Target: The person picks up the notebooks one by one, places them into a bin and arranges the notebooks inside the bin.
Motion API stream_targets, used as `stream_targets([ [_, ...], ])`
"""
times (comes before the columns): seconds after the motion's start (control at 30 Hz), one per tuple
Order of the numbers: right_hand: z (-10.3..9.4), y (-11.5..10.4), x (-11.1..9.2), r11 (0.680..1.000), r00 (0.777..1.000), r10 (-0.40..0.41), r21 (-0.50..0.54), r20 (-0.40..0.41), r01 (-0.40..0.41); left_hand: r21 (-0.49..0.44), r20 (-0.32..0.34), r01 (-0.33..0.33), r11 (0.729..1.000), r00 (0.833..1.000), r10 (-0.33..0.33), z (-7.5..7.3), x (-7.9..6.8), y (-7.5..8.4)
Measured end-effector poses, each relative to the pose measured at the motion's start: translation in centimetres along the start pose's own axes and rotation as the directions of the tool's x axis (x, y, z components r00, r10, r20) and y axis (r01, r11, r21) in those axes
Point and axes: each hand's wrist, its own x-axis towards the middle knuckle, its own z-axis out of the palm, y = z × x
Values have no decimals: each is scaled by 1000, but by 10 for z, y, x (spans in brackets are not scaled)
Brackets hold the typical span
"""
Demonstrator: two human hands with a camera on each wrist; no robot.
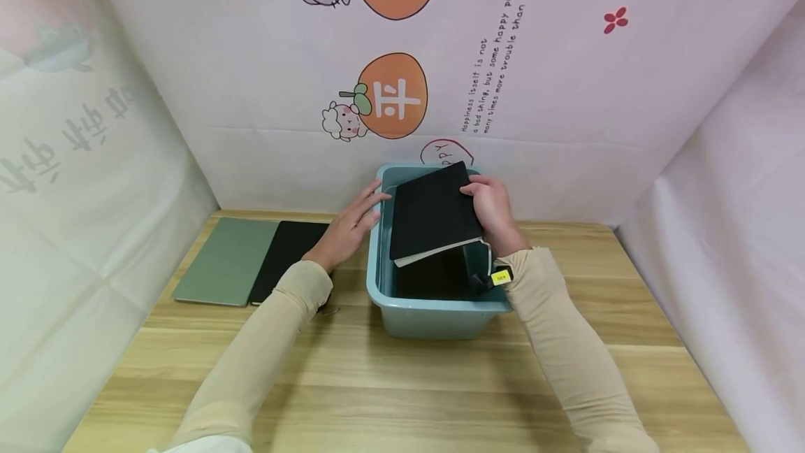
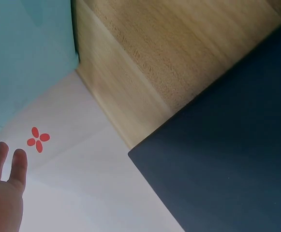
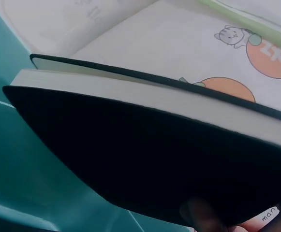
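My right hand (image 1: 493,208) grips a black notebook (image 1: 434,212) by its right edge, thumb on the cover. The notebook is tilted over a blue plastic bin (image 1: 440,305), within its opening. In the right wrist view the pages (image 3: 130,96) of this notebook show as a thick white edge, with the cover slightly parted from them. My left hand (image 1: 344,231) is at the bin's left rim with fingers extended, holding nothing. Deeper in the bin lies another flat black item (image 1: 434,277), partly hidden by the held notebook.
Left of the bin, a green notebook (image 1: 226,261) and a black notebook (image 1: 291,252) lie side by side on the wooden table (image 1: 402,397). My left forearm partly covers the black one. A white printed cloth (image 1: 534,180) hangs right behind the bin.
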Motion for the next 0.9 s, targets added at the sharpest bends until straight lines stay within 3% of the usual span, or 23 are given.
stream_targets([
  [0.33, 2, 8, 5, 999, 991, 25, -33, 131, -21, -14, -6, -3, 1000, 1000, 3, 0, 1, 0],
  [0.57, 5, 15, 9, 990, 983, -8, -137, 184, 34, -24, -11, -27, 999, 1000, 27, 2, 1, -3],
  [0.9, 7, 21, 8, 982, 957, 51, -191, 285, 5, -18, -6, -10, 1000, 1000, 10, 1, 1, -1],
])
